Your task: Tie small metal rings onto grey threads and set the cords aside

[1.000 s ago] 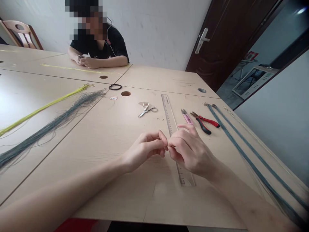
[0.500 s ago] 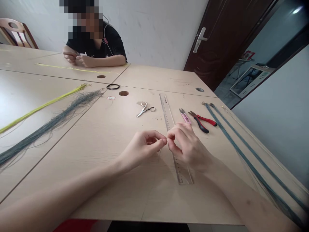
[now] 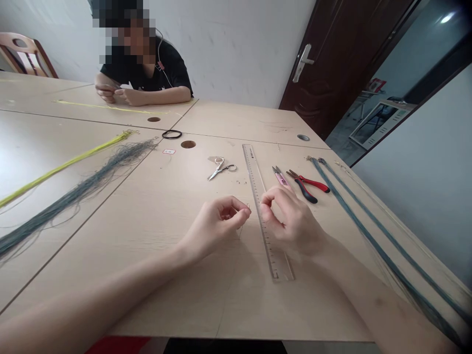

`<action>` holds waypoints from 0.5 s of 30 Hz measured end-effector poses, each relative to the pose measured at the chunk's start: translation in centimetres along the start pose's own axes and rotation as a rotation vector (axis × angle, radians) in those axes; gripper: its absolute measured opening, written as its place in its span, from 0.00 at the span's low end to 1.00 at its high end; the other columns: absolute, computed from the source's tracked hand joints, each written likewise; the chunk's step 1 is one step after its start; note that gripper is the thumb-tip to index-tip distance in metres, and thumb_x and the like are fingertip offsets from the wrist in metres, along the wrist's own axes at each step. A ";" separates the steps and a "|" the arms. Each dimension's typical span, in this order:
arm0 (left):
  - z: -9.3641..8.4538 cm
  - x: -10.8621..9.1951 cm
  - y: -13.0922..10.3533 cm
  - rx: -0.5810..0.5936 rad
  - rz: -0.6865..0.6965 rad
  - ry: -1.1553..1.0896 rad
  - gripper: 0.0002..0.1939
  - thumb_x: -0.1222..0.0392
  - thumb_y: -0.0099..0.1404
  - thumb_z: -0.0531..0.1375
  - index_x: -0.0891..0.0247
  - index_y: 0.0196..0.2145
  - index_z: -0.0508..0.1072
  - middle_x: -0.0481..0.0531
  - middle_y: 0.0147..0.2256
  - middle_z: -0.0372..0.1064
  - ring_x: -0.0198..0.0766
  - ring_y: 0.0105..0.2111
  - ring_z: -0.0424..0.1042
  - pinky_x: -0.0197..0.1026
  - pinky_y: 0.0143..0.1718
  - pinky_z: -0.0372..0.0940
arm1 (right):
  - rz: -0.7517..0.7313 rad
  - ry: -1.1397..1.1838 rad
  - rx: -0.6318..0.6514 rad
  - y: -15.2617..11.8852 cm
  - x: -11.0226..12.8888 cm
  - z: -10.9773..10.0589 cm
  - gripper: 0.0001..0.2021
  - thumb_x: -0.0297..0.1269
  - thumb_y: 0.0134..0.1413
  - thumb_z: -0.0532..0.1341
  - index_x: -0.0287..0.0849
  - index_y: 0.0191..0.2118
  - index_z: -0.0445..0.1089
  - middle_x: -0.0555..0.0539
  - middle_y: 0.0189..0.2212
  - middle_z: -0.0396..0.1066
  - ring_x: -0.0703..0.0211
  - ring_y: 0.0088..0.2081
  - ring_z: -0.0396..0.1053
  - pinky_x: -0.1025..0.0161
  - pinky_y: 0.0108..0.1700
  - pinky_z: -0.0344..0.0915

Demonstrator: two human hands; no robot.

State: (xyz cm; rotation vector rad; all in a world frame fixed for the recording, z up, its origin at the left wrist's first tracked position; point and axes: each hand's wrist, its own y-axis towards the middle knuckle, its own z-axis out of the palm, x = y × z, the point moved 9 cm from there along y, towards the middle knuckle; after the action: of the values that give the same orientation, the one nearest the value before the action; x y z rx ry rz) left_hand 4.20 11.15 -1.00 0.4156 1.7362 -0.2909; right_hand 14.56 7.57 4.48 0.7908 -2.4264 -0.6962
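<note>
One thread (image 3: 241, 230) pinched in the left hand (image 3: 217, 221), right hand (image 3: 295, 221) curled over one ruler (image 3: 257, 189), hold unclear, one scissors (image 3: 220, 169), one snips (image 3: 281, 178), one pliers (image 3: 300, 179) beyond

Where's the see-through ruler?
In the head view, the clear ruler lies on the table, right of the scissors and left of the pink snips, partly hidden by the right hand.

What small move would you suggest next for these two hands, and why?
Perhaps bring the right hand over to the tiny loop: the left hand seems to pinch it, with the loop showing at the fingertips, while the right hand is apart from it, above the transparent ruler.
</note>
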 end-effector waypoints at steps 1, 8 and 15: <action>0.0 0.1 0.0 -0.004 -0.008 0.000 0.10 0.58 0.59 0.58 0.66 0.24 0.68 0.44 0.21 0.62 0.29 0.23 0.59 0.32 0.25 0.54 | 0.031 -0.010 -0.028 0.0 -0.7 -0.4 0.04 0.28 0.57 0.51 0.41 0.31 0.58 0.50 0.27 0.62 0.62 0.32 0.62 0.59 0.42 0.59; 0.0 0.8 0.1 0.008 -0.062 0.046 0.11 0.55 0.60 0.57 0.65 0.26 0.70 0.45 0.22 0.62 0.30 0.24 0.60 0.33 0.24 0.53 | 0.302 -0.152 0.171 -0.5 -6.5 0.6 0.10 0.31 0.59 0.50 0.39 0.37 0.68 0.44 0.37 0.69 0.55 0.42 0.67 0.57 0.43 0.64; -1.7 1.1 1.2 -0.088 -0.028 0.028 0.12 0.53 0.60 0.56 0.65 0.27 0.69 0.45 0.21 0.60 0.31 0.23 0.59 0.33 0.26 0.53 | 0.197 -0.142 0.442 -1.6 -3.0 2.8 0.12 0.29 0.57 0.52 0.40 0.37 0.73 0.44 0.41 0.69 0.59 0.41 0.69 0.60 0.46 0.64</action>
State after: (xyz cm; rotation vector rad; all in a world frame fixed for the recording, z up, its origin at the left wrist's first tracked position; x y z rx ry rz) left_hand 3.01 13.11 -1.73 0.3334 1.7762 -0.2287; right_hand 15.69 9.25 0.52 0.6648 -2.7851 -0.1423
